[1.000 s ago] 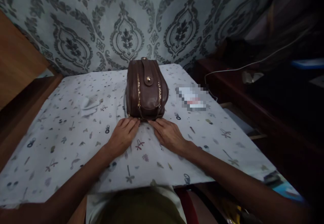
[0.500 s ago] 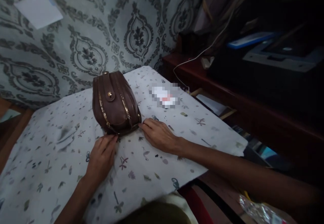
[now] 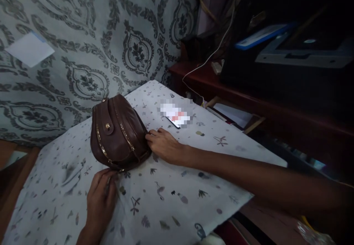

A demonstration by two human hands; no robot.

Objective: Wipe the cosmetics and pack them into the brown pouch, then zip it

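Observation:
A brown leather bag (image 3: 118, 134) with gold zippers and a snap tab stands on the patterned tablecloth, turned slightly at an angle. My right hand (image 3: 164, 145) is closed, its fingertips pinching the lower right edge of the bag. At the bag's near lower corner, my left hand (image 3: 101, 195) is also closed, fingers curled together against the edge. What exactly lies between the left fingertips is partly hidden. Beyond my right hand lies a phone (image 3: 177, 116) with a bright, blurred-out screen.
The white printed tablecloth (image 3: 155, 208) covers the table, which meets a patterned curtain (image 3: 91, 79). A paper (image 3: 30, 49) hangs on it. To the right are a dark red desk (image 3: 249, 95), an open drawer (image 3: 235, 114), a white cable (image 3: 204, 63) and a blue-edged object (image 3: 262, 36).
The bag has turned a little and sits lower and further left in view. Both hands have moved with it, the right one now further up its side. The camera view has also shifted.

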